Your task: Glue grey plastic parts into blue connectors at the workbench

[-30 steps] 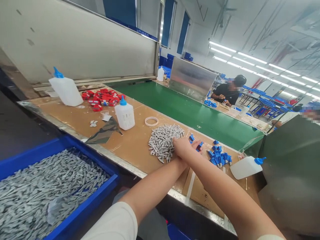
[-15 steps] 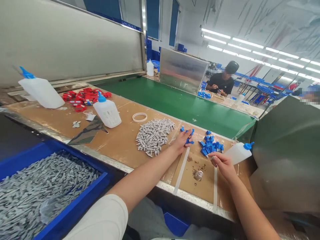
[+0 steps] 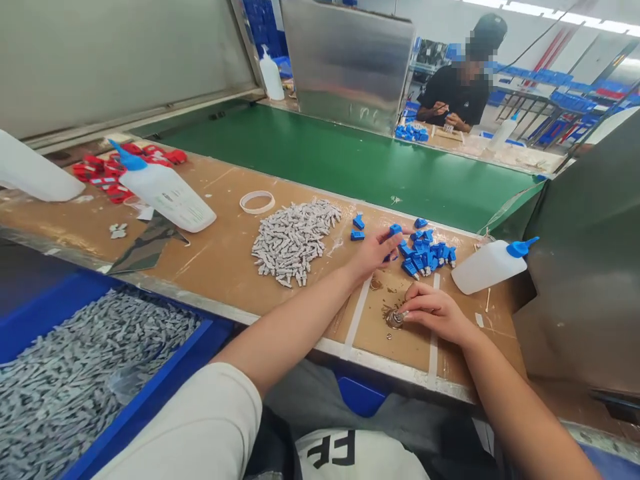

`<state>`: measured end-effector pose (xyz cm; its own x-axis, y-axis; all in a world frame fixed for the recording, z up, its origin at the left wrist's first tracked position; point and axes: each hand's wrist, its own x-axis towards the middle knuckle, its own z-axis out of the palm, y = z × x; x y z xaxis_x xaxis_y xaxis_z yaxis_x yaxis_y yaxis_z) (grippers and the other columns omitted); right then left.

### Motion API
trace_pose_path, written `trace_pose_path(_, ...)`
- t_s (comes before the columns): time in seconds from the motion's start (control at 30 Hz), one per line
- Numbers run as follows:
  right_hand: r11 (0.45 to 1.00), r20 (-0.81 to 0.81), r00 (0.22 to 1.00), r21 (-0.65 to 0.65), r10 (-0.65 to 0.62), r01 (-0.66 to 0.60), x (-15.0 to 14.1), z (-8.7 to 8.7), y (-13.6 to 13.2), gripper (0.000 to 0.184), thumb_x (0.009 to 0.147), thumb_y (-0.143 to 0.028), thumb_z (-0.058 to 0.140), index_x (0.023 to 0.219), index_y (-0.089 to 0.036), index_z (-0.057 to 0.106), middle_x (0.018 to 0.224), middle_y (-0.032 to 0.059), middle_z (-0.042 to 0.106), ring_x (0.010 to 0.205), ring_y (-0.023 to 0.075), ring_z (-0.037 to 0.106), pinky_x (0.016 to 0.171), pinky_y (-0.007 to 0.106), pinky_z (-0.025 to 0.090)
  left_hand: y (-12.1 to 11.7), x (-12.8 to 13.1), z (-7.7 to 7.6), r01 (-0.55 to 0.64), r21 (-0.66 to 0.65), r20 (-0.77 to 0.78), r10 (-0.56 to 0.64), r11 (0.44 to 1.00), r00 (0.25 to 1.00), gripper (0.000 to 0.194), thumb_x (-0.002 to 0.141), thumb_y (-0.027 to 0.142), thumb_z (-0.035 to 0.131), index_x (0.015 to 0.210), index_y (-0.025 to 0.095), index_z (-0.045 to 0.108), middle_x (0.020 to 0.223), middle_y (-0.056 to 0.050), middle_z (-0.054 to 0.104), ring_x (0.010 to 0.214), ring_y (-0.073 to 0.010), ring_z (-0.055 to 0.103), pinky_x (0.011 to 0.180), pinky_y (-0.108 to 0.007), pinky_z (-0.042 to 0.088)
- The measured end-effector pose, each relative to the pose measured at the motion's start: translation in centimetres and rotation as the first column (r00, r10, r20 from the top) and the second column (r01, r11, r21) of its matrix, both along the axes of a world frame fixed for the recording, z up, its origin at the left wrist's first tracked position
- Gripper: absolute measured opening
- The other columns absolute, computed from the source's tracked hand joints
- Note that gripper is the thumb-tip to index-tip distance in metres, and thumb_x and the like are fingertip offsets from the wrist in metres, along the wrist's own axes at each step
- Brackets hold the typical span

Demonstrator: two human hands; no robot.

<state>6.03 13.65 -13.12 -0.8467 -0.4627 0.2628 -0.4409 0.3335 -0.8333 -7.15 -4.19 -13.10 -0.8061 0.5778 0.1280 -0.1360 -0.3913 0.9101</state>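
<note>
My left hand point(image 3: 376, 255) is closed around blue plastic pieces point(image 3: 395, 229), which show at its fingertips and under the fingers. Two more blue pieces point(image 3: 357, 235) lie just beyond it. A heap of blue pieces point(image 3: 425, 253), some with pale grey ends, sits to its right. My right hand point(image 3: 434, 312) pinches a small grey piece, mostly hidden by the fingertips, at a small round shiny container point(image 3: 394, 319). Brown glue-like spots surround the container on the board point(image 3: 405, 350). Left of my left hand lies a pile of light grey plastic pieces point(image 3: 297, 240).
A white squeeze bottle point(image 3: 483, 268) lies tilted at the right, and another point(image 3: 167, 197) stands at the left near red parts point(image 3: 103, 177). Past the table runs a green belt point(image 3: 320, 157). A blue bin point(image 3: 213, 337) holds grey pieces. A person point(image 3: 460, 93) works across.
My right hand has moved down and left to the round container. My left hand has shifted a little right, leaving two blue pieces behind it. The view has tilted downward.
</note>
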Motion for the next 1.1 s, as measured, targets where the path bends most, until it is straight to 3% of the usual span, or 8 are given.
trace_pose_path(0.13, 1.0, -0.032, 0.999, 0.006, 0.018, -0.018, -0.2, -0.4, -0.1, 0.018, 0.097, -0.035, 0.071, 0.104, -0.022, 0.083, 0.089, 0.0061, 0.066, 0.08, 0.0149, 0.065, 0.074, 0.027, 0.057, -0.3, 0.2, 0.2, 0.066, -0.02, -0.024, -0.066, 0.998, 0.997, 0.056, 0.084, 0.062, 0.076, 0.12, 0.02, 0.066, 0.099, -0.006, 0.064, 0.059, -0.0069, 0.046, 0.043, -0.018, 0.022)
trace_pose_path(0.3, 0.998, -0.051, 0.997, 0.031, 0.052, -0.051, 0.0, -0.5, 0.0, 0.015, 0.096, -0.024, 0.073, 0.109, -0.025, 0.082, 0.09, 0.0047, 0.065, 0.083, 0.0146, 0.066, 0.074, 0.026, 0.054, 0.0, 0.4, 0.2, 0.048, -0.023, -0.013, -0.049, 0.999, 0.999, 0.055, 0.078, 0.06, 0.082, 0.106, 0.021, 0.056, 0.089, -0.002, 0.064, 0.055, -0.006, 0.045, 0.043, -0.018, 0.021)
trace_pose_path(0.47, 0.998, -0.013, 0.998, 0.026, 0.062, -0.061, 0.2, 0.2, 0.2, 0.014, 0.096, -0.023, 0.073, 0.107, -0.026, 0.082, 0.09, 0.005, 0.067, 0.082, 0.0154, 0.066, 0.074, 0.028, 0.053, 0.0, 0.6, 0.2, 0.1, -0.071, 0.001, -0.1, 0.992, 0.995, 0.05, 0.083, 0.062, 0.076, 0.105, 0.019, 0.062, 0.083, 0.0, 0.055, 0.055, -0.0067, 0.042, 0.041, -0.019, 0.017)
trace_pose_path(0.53, 1.0, -0.002, 1.0, -0.016, 0.01, -0.01, 0.1, 0.3, 0.4, 0.013, 0.096, -0.024, 0.073, 0.105, -0.026, 0.082, 0.09, 0.0051, 0.069, 0.081, 0.0155, 0.066, 0.074, 0.028, 0.053, 0.0, 0.7, 0.0, 0.121, -0.107, 0.02, -0.12, 0.987, 0.993, 0.049, 0.088, 0.066, 0.068, 0.105, 0.02, 0.062, 0.079, 0.001, 0.047, 0.056, -0.0081, 0.043, 0.041, -0.019, 0.016)
trace_pose_path(0.63, 0.97, 0.012, 0.987, -0.185, -0.158, 0.157, 0.0, -0.1, 1.0, 0.008, 0.094, -0.026, 0.075, 0.099, -0.026, 0.082, 0.087, 0.0046, 0.072, 0.079, 0.0163, 0.066, 0.072, 0.03, 0.053, 0.2, 0.7, -0.5, 0.097, -0.15, -0.015, -0.101, 0.984, 0.995, 0.054, 0.093, 0.072, 0.056, 0.093, 0.018, 0.058, 0.069, 0.002, 0.04, 0.055, -0.0101, 0.043, 0.043, -0.021, 0.023)
trace_pose_path(0.77, 0.822, 0.112, 0.906, -0.387, -0.407, 0.417, -0.3, -0.9, 1.3, 0.008, 0.09, -0.031, 0.08, 0.097, -0.027, 0.082, 0.079, 0.0022, 0.072, 0.061, 0.0131, 0.059, 0.056, 0.027, 0.047, 0.2, 0.7, -1.1, 0.088, -0.264, -0.185, -0.14, 0.96, 0.973, 0.058, 0.1, 0.07, 0.042, 0.072, 0.019, 0.048, 0.061, 0.002, 0.042, 0.054, -0.0117, 0.041, 0.051, -0.026, 0.034)
trace_pose_path(0.9, 0.734, 0.046, 0.809, -0.393, -0.586, 0.554, -0.7, -0.8, 0.9, 0.01, 0.087, -0.036, 0.081, 0.091, -0.026, 0.083, 0.08, 0.0037, 0.073, 0.07, 0.0168, 0.062, 0.063, 0.031, 0.051, -0.2, 0.9, -0.9, 0.055, -0.454, -0.312, -0.216, 0.89, 0.925, 0.054, 0.102, 0.062, 0.038, 0.072, 0.019, 0.05, 0.063, 0.001, 0.05, 0.059, -0.0135, 0.045, 0.058, -0.027, 0.038)
trace_pose_path(1.1, 0.739, -0.029, 0.79, -0.374, -0.613, 0.56, -1.1, -0.7, 0.6, 0.008, 0.088, -0.034, 0.08, 0.092, -0.028, 0.084, 0.086, 0.0047, 0.074, 0.08, 0.0195, 0.066, 0.07, 0.035, 0.053, -0.4, 1.2, 0.1, -0.003, -0.558, -0.428, -0.285, 0.83, 0.858, 0.053, 0.104, 0.056, 0.034, 0.068, 0.019, 0.046, 0.064, 0.001, 0.051, 0.064, -0.0145, 0.046, 0.064, -0.029, 0.037)
